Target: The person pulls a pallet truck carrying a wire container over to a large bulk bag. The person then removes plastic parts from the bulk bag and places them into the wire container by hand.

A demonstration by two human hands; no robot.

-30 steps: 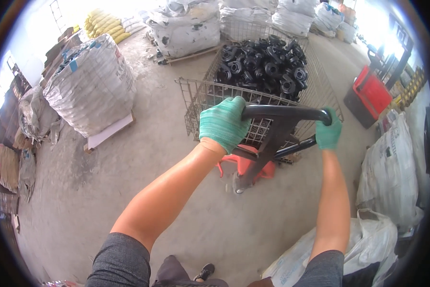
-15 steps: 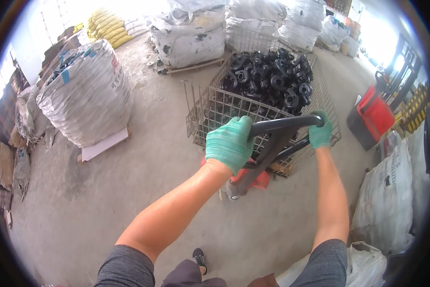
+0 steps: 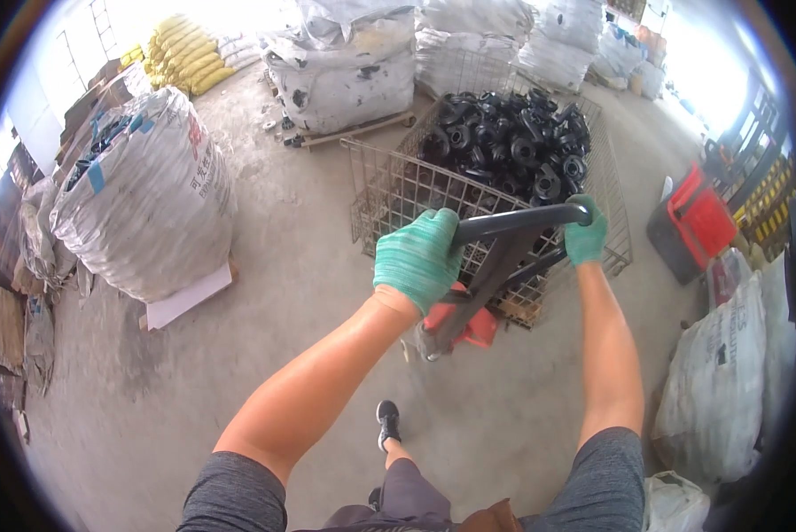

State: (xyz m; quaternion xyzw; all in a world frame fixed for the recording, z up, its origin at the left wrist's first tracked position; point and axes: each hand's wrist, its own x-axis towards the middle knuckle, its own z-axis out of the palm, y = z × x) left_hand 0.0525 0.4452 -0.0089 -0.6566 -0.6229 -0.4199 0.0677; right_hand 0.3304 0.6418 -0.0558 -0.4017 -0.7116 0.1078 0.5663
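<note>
Both arms reach forward to the black handle (image 3: 522,222) of a pallet jack with a red base (image 3: 469,326). My left hand (image 3: 417,257), in a green knit glove, is closed around the handle's left side. On its right end my right hand (image 3: 586,235), gloved the same, is wrapped too. Just beyond the handle stands a wire mesh cage (image 3: 389,177), heaped with glossy black ring-shaped parts (image 3: 504,142). A bit of wooden pallet (image 3: 518,310) shows under the cage.
At left a large white woven sack (image 3: 150,204) sits on a pallet. Another bulging white sack (image 3: 340,89) stands beyond the cage's left side, with yellow sacks (image 3: 185,53) farther back. A red and black machine (image 3: 695,222) and a white sack (image 3: 717,372) line the right.
One foot has swung forward into fuller view. The left sack has slid slightly left and down in the picture; sacks at right have dropped lower. Both hands keep hold of the handle.
</note>
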